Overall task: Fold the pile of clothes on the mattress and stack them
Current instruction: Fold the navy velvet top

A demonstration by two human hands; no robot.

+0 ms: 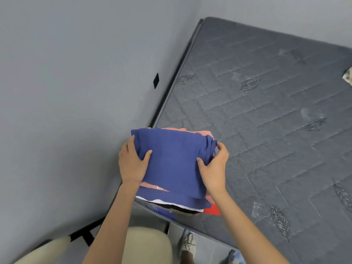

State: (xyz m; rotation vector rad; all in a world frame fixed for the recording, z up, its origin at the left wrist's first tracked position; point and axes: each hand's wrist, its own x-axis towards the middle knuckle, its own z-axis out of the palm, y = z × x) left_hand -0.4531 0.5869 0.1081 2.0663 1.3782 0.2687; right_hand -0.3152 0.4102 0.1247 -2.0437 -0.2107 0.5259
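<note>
A folded blue garment (pixel 172 159) lies on top of a stack of folded clothes (pixel 179 203) at the near left corner of the grey quilted mattress (pixel 266 130). Salmon, white, black and red layers (pixel 213 210) show beneath it. My left hand (pixel 131 161) grips the blue garment's left edge, thumb on top. My right hand (pixel 214 166) grips its bunched right edge, thumb on top and fingers curled round the fabric.
A grey wall (pixel 76 92) with a small black patch (pixel 156 80) runs along the mattress's left side. A scrap of pale patterned fabric (pixel 348 76) shows at the far right edge. My beige-trousered legs (pixel 148 244) and a shoe (pixel 188 241) are below.
</note>
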